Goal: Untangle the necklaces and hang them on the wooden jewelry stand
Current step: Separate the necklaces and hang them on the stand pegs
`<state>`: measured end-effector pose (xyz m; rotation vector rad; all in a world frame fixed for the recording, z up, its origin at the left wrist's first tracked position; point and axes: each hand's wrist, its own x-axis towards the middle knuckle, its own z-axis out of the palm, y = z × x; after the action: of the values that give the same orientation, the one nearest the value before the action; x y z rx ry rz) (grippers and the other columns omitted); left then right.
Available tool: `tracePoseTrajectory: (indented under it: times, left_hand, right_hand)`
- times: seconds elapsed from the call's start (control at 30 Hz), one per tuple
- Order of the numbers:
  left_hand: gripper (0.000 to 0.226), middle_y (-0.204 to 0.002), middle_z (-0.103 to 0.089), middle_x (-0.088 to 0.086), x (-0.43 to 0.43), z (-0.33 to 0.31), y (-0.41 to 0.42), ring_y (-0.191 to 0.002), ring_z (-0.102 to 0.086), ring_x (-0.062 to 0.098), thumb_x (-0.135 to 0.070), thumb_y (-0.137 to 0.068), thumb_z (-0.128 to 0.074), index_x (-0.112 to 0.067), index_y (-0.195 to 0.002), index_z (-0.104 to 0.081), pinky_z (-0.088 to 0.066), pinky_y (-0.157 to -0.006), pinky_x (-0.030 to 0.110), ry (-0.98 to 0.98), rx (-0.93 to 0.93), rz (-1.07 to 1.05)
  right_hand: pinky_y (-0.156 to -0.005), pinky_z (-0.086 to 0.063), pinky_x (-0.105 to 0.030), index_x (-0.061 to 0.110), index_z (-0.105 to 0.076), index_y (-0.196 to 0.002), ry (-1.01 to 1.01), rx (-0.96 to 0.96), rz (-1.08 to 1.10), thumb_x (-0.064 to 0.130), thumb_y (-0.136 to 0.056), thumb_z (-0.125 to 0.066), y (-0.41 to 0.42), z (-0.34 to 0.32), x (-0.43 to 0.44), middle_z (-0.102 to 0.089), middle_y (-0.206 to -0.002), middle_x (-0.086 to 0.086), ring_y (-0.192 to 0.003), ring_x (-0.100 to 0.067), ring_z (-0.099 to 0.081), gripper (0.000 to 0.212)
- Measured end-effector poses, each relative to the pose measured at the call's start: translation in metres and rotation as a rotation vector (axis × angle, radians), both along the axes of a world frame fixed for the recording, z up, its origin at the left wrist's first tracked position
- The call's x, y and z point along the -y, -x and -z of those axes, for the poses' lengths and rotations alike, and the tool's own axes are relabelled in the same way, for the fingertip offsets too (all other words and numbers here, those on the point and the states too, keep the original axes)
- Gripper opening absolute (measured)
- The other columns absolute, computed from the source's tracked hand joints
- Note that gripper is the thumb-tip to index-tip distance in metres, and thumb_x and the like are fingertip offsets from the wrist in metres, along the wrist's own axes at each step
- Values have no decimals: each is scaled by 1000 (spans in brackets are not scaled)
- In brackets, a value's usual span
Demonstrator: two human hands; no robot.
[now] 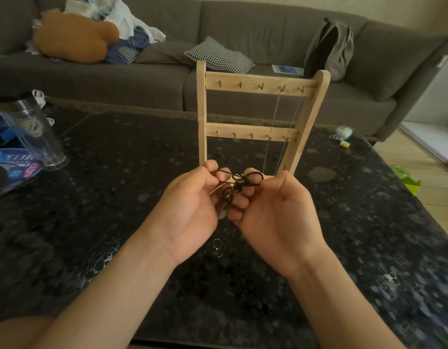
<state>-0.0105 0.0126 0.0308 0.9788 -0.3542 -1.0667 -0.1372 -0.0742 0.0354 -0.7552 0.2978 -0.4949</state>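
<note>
One silver chain [273, 122] hangs on the pale wooden stand [201, 109]; our left hand [192, 205] and right hand [276, 210] pinch knotted black cord [238, 186].

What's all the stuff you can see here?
wooden jewelry stand: 1, pale wood, upright on table
thin chain necklace: 1, silvery, hanging from stand's top bar
black cord necklace: 1, black, tangled between both hands
table: 1, dark speckled, under the stand
sofa: 1, grey, behind table
plush toy: 1, brown, sofa's left end
checked pillow: 1, black-and-white, on sofa
backpack: 1, grey, on sofa, right
clear bottle: 1, see-through, table's left
left hand: 1, pinching the cord
right hand: 1, pinching the cord
</note>
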Motion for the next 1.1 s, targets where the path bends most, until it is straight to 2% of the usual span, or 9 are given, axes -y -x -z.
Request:
tracePoseTrajectory:
  times: [0.13, 0.23, 0.33, 0.43, 0.5, 0.7, 0.8, 0.9, 1.1]
  left_hand:
    - [15, -84, -53, -3, -7, -6, -3, -85, -55, 21, -9, -82, -58, -24, -86, -57, -38, -93, 45, 93, -78, 32]
    - [25, -84, -58, 1, -5, -5, -3, -93, -65, 29, 0, -90, -68, -23, -89, -57, -53, -96, 51, 35, 107, -21]
    - [20, -94, -67, 17, -5, 1, 2, -102, -73, 40, -3, -103, -67, -18, -94, -57, -58, -103, 58, -52, 364, -122]
    - [8, -104, -75, 5, -5, 8, 2, -106, -76, 26, -15, -103, -72, -23, -103, -70, -60, -103, 55, -96, 565, -197]
    - [14, -109, -79, 0, -5, 10, 1, -107, -77, 21, -20, -104, -71, -31, -110, -77, -61, -103, 53, -111, 607, -179]
    - [23, -110, -82, 4, -6, 7, 3, -111, -77, 27, -27, -111, -60, -28, -115, -83, -61, -102, 50, -168, 596, 21]
    - [24, -112, -83, 5, -7, 5, 4, -110, -78, 22, -18, -111, -59, -22, -116, -82, -60, -104, 47, -154, 545, 56]
    - [23, -112, -82, 9, -7, 4, 4, -108, -79, 26, -14, -110, -59, -16, -118, -81, -62, -100, 46, -128, 485, 42]
    - [23, -113, -82, 15, -8, -1, 4, -105, -81, 29, -14, -109, -59, -8, -121, -78, -66, -85, 36, -98, 317, 45]
  right_hand:
    - [-72, -31, -34, 19, -45, -78, 20, 38, -63, 21, -78, -53, 6, -3, 6, -35, -81, 0, -74, -15, -37, 8]
    - [-73, -33, -33, 19, -46, -73, 105, 6, -55, 16, -83, -56, 7, -6, 7, -36, -77, 1, -73, -13, -40, 15]
    - [-77, -40, -34, 17, -54, -72, 216, -74, 37, 14, -88, -61, 5, -4, 5, -47, -74, -1, -73, -12, -50, 18]
    - [-79, -50, -32, 9, -62, -96, 233, -137, 175, 14, -102, -66, 2, -1, 5, -63, -82, -6, -77, -14, -62, 9]
    - [-76, -55, -30, 8, -63, -102, 250, -151, 234, 17, -104, -66, 2, -2, 5, -70, -83, -5, -75, -14, -68, 9]
    - [-69, -58, -27, 10, -58, -120, 268, -153, 287, 15, -101, -70, 4, -4, 4, -75, -85, -9, -73, -16, -72, 23]
    - [-77, -61, -29, 8, -60, -125, 217, -138, 285, 9, -99, -70, 7, -6, 7, -77, -94, -12, -81, -18, -74, 28]
    - [-87, -62, -31, 9, -67, -115, 210, -131, 275, 0, -89, -73, 9, -8, 8, -80, -108, -14, -95, -22, -77, 28]
    - [-93, -63, -35, 5, -72, -113, 501, -220, 328, -10, -89, -76, 11, -6, 9, -83, -108, -9, -105, -22, -80, 28]
